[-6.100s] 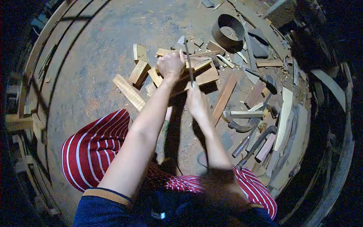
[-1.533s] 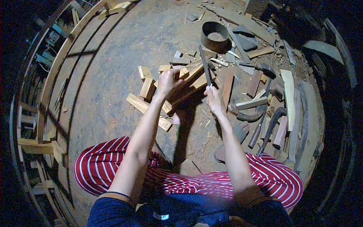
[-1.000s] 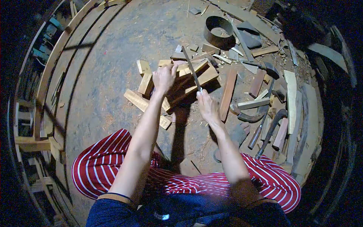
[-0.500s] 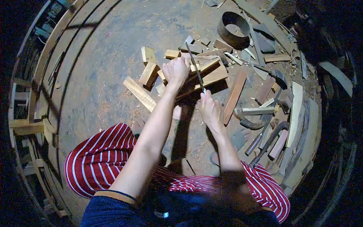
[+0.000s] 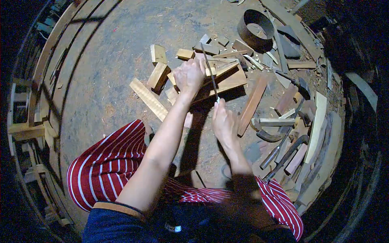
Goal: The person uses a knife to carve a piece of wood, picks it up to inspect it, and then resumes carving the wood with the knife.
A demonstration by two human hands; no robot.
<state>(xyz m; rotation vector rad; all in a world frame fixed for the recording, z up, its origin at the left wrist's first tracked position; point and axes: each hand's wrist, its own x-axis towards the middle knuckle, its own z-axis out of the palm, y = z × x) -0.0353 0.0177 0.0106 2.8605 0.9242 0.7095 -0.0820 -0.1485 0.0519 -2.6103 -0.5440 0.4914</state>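
Note:
I sit on a dirt floor with striped trousers (image 5: 101, 166) below me. My left hand (image 5: 188, 76) is closed over a slanted wooden piece (image 5: 227, 81) that leans on a pile of offcuts. My right hand (image 5: 223, 123) grips the handle of a long thin metal file (image 5: 210, 71). The blade points away from me and lies across the wood beside my left hand. Part of the wooden piece is hidden under my left hand.
Loose wood blocks (image 5: 158, 75) and a long strip (image 5: 148, 99) lie to the left. A reddish plank (image 5: 252, 104) lies right of my hands. Hammers and chisels (image 5: 283, 150) sit at the right. A dark metal ring (image 5: 255, 25) stands at the back.
My right hand has drawn back toward me with the file, after pushing it forward a second ago. The left hand stays on the wood. The view shifted slightly.

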